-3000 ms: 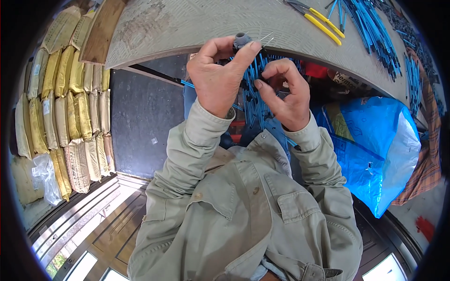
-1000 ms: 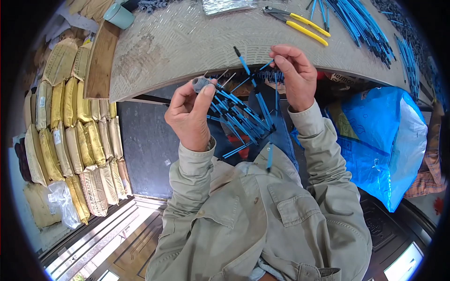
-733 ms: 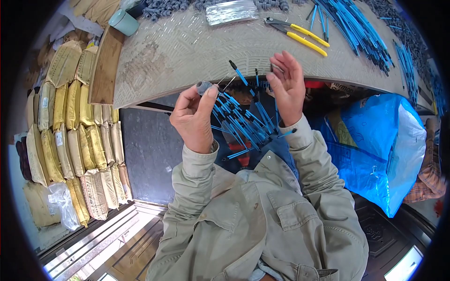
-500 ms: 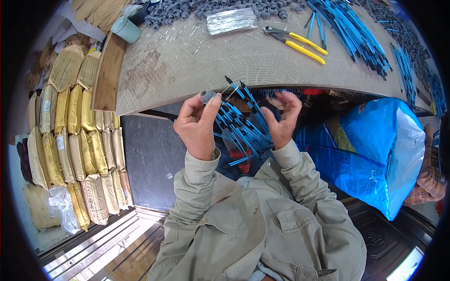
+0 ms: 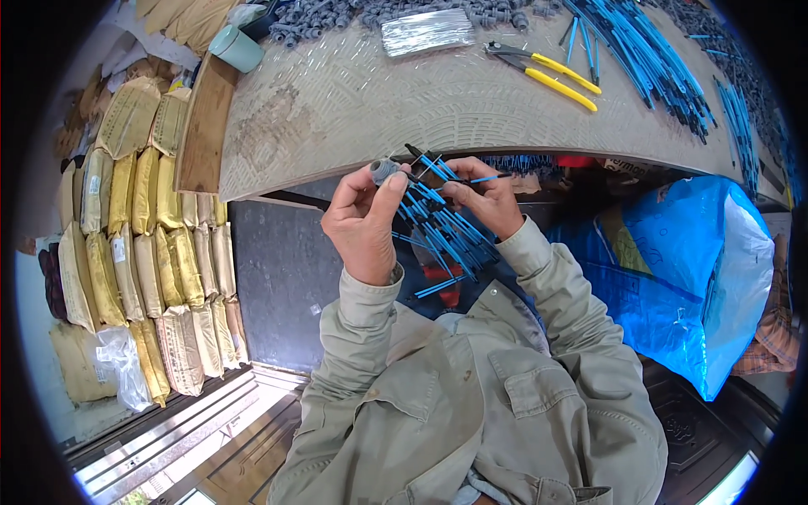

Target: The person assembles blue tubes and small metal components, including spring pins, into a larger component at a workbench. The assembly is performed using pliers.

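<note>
My left hand [image 5: 368, 223] is closed, its thumb and fingers pinching a ribbed grey plastic fitting [image 5: 383, 172] just below the table edge. A bunch of thin blue rods with black ends [image 5: 450, 240] hangs beside that hand, below the fitting. Close by on its right, my right hand [image 5: 490, 204] pinches one blue rod with a black tip [image 5: 486, 178], which points rightward. A thin metal wire seems to run from the fitting toward the rods. Fingers hide how the rods are joined to it.
On the table [image 5: 337, 118] lie yellow-handled pliers [image 5: 562, 80], a stack of silver wires [image 5: 427, 32], piled grey fittings [image 5: 324, 18] and a heap of blue rods [image 5: 644, 63]. A green cup [image 5: 236, 48] stands at left. Stacked packages [image 5: 145, 210] and a blue bag [image 5: 665, 261] flank me.
My right hand has moved left and closed on a blue rod; before, its fingers were apart. My left hand still pinches the grey fitting. The whole view has shifted slightly.
</note>
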### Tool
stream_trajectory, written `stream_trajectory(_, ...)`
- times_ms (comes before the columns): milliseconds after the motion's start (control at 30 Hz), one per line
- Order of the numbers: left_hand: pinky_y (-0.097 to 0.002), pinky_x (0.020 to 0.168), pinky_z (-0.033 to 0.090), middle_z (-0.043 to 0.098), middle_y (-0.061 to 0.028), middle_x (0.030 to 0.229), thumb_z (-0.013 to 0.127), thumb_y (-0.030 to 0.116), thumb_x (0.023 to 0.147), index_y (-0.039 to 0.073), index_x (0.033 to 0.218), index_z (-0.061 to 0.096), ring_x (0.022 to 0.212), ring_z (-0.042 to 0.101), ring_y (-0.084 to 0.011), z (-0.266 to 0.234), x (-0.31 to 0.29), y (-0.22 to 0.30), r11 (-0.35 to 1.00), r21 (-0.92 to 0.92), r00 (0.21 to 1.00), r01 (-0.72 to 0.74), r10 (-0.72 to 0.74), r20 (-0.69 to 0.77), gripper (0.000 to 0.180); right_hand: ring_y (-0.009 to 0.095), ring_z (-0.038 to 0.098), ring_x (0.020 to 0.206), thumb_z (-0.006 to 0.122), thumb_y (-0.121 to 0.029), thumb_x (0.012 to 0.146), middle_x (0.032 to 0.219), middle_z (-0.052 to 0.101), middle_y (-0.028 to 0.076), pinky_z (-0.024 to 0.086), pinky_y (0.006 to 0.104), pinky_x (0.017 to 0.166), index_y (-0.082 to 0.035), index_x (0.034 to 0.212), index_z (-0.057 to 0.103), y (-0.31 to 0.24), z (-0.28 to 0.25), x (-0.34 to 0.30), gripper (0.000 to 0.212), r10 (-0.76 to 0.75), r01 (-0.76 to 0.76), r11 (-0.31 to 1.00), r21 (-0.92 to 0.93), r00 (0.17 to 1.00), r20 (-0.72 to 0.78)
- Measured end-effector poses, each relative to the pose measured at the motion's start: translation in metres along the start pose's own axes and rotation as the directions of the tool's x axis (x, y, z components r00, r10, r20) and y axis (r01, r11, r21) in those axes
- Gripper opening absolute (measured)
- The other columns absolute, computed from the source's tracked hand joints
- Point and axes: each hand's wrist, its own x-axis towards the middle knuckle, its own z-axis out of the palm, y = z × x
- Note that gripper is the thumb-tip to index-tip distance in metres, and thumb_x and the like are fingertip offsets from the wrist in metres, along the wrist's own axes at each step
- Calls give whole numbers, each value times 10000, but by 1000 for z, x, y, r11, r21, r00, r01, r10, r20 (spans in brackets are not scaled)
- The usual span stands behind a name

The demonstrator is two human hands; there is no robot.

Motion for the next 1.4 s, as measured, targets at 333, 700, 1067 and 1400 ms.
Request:
stream_trajectory(333, -281, 793, 489, 652, -171, 933, 640, -48, 775, -53, 1004, 582, 874, 634, -200, 4, -6, 1, 997, -75, 996, -22, 29, 88, 236, 67, 433, 788, 628, -83, 805, 843, 466, 7, 345, 203, 690, -22, 875, 538, -30, -1, -16, 129, -197, 198, 980, -34, 980, 13)
stream_trajectory(700, -337, 857, 471, 632, -190, 975, 641, 25, 781, -67, 1026, 570, 942, 618, -256, 6, -13, -1, 996, -76, 982, -47, 61, 178, 271, 87, 423, 626, 638, -120, 814, 685, 490, 7, 350, 237, 582, -17, 798, 535, -52, -5, -12, 146, -19, 8, 999, 42, 962, 271)
stream_trajectory(1067, -385, 899, 447, 577, -201, 1052, 624, 184, 826, -93, 1099, 508, 1010, 579, -306, 5, -27, 2, 996, -84, 969, -21, 41, 244, 405, 251, 499, 603, 671, -181, 795, 693, 537, 134, 402, 314, 551, -10, 853, 570, -46, 5, -27, 207, -281, 319, 921, -225, 942, 185)
stream_trajectory(1400, -399, 910, 432, 566, -194, 1065, 619, 236, 839, -89, 1097, 505, 1019, 570, -298, 11, -29, -3, 998, -65, 971, -19, 34, 238, 430, 235, 443, 624, 638, -137, 821, 698, 463, 100, 359, 315, 562, 19, 828, 529, -34, 5, -25, 190, -319, 353, 918, -183, 928, 192)
